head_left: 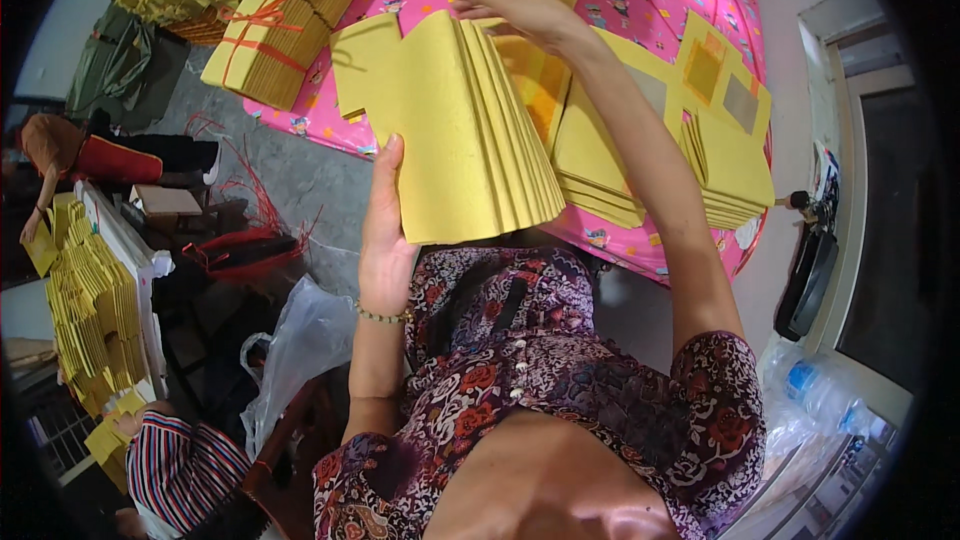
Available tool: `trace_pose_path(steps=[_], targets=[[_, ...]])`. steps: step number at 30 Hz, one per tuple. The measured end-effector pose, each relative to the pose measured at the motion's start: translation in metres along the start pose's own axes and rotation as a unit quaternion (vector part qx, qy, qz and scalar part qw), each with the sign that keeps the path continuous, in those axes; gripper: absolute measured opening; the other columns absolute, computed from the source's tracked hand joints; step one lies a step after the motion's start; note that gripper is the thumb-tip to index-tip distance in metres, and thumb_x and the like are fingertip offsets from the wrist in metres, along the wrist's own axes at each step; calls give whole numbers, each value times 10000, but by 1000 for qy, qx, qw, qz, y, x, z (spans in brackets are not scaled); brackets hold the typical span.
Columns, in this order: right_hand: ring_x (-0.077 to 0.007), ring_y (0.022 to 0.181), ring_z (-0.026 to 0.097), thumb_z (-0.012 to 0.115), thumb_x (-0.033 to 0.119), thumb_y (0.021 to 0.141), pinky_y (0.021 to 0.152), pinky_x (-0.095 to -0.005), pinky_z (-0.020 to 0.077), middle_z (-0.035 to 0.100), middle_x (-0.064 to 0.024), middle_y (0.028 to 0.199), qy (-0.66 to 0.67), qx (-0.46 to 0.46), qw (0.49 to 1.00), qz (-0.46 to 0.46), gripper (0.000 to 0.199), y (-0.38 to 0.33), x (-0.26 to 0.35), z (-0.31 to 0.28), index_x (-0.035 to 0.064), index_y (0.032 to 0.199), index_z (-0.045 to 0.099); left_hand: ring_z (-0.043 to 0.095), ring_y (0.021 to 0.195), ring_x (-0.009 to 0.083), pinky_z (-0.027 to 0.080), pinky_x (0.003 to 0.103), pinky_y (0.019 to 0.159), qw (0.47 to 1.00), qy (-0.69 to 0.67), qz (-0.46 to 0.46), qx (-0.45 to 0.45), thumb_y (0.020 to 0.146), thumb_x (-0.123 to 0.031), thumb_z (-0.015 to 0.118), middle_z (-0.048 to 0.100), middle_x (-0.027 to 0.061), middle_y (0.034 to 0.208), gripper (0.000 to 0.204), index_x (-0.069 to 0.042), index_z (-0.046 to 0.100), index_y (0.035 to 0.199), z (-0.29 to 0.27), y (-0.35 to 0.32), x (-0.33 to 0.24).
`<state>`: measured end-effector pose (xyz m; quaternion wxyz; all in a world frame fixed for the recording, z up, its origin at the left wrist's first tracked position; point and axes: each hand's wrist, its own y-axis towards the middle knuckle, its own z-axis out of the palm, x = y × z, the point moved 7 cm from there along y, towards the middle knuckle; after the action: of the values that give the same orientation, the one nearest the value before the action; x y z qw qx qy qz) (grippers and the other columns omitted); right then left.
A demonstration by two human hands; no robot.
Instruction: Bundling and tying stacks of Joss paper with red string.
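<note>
My left hand (383, 202) grips the near left edge of a fanned stack of yellow paper sheets (430, 140), its thumb lying on the front sheet. The sheets are held upright and curve, their layers spreading toward the right. Over the far right top of this stack is my right hand (525, 12), fingers stretched out to the left and holding nothing that I can see. Behind the stack, a yellow cut-out piece (362, 52) lies on the pink patterned tablecloth (335, 135). To the right rests a pile of yellow folded sheets (597, 155), partly under my right forearm.
Another yellow pile with printed squares (735, 160) sits at the table's right. A yellow bundle tied with red string (265, 65) stands at the left edge. Red strings (250, 200) and a plastic bag (300, 350) lie left. Two other people work beside yellow stacks (95, 300).
</note>
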<state>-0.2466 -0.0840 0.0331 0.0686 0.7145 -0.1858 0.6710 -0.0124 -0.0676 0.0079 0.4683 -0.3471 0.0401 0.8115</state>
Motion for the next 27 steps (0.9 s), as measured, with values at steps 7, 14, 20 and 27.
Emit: trace_pose_path(steps=[7, 14, 20, 27], targets=[[-146, 1089, 508, 441, 508, 922, 839, -292, 477, 490, -75, 1252, 48, -16, 999, 3, 618, -137, 15, -44, 74, 1354, 355, 573, 1065, 186, 470, 322, 921, 993, 86, -7, 85, 930, -320, 493, 569, 109, 1192, 458, 3, 456, 1253, 68, 36, 11], [-229, 1146, 481, 630, 542, 786, 927, -347, 412, 481, -152, 1226, 11, -155, 987, 44, 831, -202, -14, -77, 39, 1362, 305, 477, 1154, 167, 407, 297, 945, 976, 173, -86, 104, 901, -245, 563, 495, 94, 1245, 514, 4, 364, 1304, 92, 65, 79], [-234, 1160, 474, 687, 416, 784, 974, -323, 378, 467, -176, 1268, 33, -162, 986, 18, 834, -216, -48, -83, -31, 1361, 285, 485, 1144, 200, 418, 308, 935, 959, 232, -129, 97, 876, -247, 591, 483, 123, 1244, 595, 23, 309, 1325, 87, 67, 110], [-299, 1206, 451, 620, 373, 851, 1022, -349, 336, 398, -236, 1335, -73, -230, 969, -45, 739, -222, -47, -90, -67, 1350, 298, 503, 1115, 208, 441, 314, 904, 950, 261, -142, 99, 857, -221, 606, 484, 146, 1231, 619, 28, 292, 1328, 86, 72, 113]])
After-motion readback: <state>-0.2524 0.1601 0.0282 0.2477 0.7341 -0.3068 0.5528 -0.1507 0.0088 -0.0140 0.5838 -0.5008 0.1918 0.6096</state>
